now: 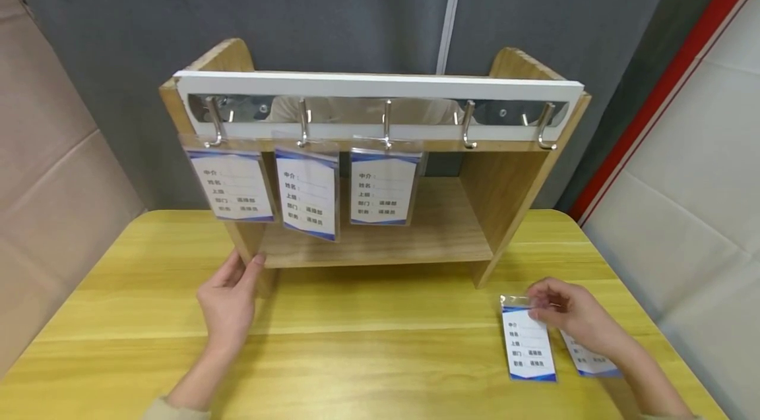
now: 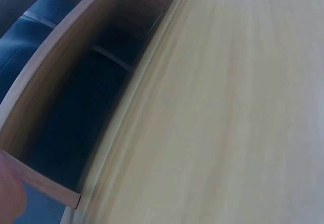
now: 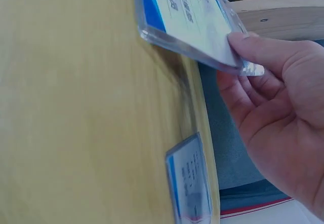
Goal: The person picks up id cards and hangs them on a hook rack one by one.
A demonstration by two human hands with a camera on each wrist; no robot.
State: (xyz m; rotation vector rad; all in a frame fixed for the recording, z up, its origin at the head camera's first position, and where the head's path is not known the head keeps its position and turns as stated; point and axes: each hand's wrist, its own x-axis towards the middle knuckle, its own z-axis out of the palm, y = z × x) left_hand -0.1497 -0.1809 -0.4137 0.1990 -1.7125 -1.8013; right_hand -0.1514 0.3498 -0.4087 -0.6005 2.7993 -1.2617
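A wooden shelf with a row of metal hooks stands on the table. Three clear-sleeved name badges hang on its left and middle hooks: one badge, a second badge turned slightly, and a third badge. My left hand grips the lower left side panel, thumb in front; only a bit of that hand shows in the left wrist view. Between thumb and fingers, my right hand pinches a name badge by its upper corner, lifted off the table in the right wrist view. Another badge lies beyond.
The two right-hand hooks, including the outermost hook, bear no badge. A grey curtain hangs behind the shelf. Pale panels flank the yellow wooden table, with a red strip along the right one.
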